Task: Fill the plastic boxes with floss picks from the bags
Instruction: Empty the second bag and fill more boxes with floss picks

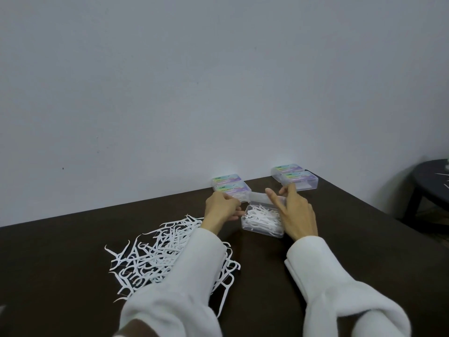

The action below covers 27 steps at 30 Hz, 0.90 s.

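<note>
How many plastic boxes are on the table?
5: two closed by the wall at centre, two closed farther right, one open box between the hands.

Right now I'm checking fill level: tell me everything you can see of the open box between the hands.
The open box is clear plastic, rectangular, flat on the dark table, heaped with white floss picks. Its hinged lid stands raised at the far edge. The left hand and right hand flank it, fingers on the lid.
</note>
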Available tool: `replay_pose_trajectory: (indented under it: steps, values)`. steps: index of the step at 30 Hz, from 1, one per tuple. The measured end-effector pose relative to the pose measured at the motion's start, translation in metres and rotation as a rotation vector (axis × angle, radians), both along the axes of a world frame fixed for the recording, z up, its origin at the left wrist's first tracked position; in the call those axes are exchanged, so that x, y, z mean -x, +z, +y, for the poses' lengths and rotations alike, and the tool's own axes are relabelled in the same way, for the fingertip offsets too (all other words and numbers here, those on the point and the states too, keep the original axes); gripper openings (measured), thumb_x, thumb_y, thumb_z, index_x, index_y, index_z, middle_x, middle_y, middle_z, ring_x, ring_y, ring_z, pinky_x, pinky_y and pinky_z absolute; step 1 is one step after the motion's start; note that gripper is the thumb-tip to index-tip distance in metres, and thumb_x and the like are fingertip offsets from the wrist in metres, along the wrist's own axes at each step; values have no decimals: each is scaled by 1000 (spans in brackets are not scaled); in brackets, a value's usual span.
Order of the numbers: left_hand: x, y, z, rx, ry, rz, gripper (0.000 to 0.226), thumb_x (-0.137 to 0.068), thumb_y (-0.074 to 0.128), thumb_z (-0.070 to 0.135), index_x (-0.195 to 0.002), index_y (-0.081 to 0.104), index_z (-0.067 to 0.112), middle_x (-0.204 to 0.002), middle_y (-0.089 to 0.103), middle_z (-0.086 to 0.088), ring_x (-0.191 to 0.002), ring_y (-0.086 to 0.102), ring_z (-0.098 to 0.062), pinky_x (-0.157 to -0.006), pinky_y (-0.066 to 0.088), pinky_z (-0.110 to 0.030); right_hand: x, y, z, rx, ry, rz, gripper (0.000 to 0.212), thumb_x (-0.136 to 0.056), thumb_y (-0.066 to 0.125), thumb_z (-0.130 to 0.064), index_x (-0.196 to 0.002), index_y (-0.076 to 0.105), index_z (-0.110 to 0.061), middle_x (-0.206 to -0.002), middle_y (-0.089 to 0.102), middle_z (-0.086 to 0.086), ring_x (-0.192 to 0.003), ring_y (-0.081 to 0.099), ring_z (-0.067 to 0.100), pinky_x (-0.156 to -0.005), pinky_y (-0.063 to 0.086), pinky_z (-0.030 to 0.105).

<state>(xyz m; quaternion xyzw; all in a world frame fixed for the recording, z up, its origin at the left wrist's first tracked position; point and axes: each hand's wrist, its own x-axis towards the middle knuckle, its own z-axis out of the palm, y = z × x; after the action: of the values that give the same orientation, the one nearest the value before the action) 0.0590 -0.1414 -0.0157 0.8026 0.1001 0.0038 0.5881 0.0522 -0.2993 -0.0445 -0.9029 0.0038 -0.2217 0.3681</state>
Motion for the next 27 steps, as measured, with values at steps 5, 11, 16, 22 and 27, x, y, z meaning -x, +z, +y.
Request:
replay_pose_trajectory:
  steps: [5, 11, 16, 22, 27]
  values:
    - [1, 0, 0, -146, -42, -8, 26, -76, 73, 1, -99, 62, 6, -105, 63, -10, -95, 64, -21, -82, 56, -30, -3, -3, -5, -163, 15, -74, 23, -99, 33, -38, -107, 33, -17, -95, 56, 6, -92, 60, 32, -73, 46, 40]
    - [-1, -1, 0, -99, -38, 20, 25, -76, 72, -2, -97, 60, 7, -110, 63, -14, -101, 63, -24, -84, 56, -32, -10, -8, -7, -278, 26, 67, 9, -98, 40, -11, -106, 42, -9, -109, 56, 17, -91, 55, 24, -71, 39, 29]
    - [1, 0, 1, -71, -26, 47, 21, -77, 68, -6, -87, 58, 9, -111, 63, -16, -102, 62, -24, -78, 56, -29, -11, -8, -5, -276, 38, 107, 24, -95, 48, -14, -119, 52, -10, -135, 39, 13, -124, 41, 25, -94, 34, 27]
    - [3, 0, 1, -53, -22, 40, 24, -76, 68, -9, -76, 57, 12, -109, 64, -16, -101, 63, -25, -81, 56, -31, 3, 2, -14, 226, -53, -10, 18, -88, 56, -40, -97, 67, -27, -106, 58, -4, -107, 49, 15, -95, 28, 36]
    - [2, 1, 3, -32, -43, 52, 22, -78, 66, -9, -78, 56, 10, -108, 66, -18, -87, 66, -19, -82, 57, -32, 8, 5, -11, 344, 77, 128, 19, -89, 53, -45, -99, 66, -35, -102, 65, -11, -103, 53, 10, -94, 25, 36]
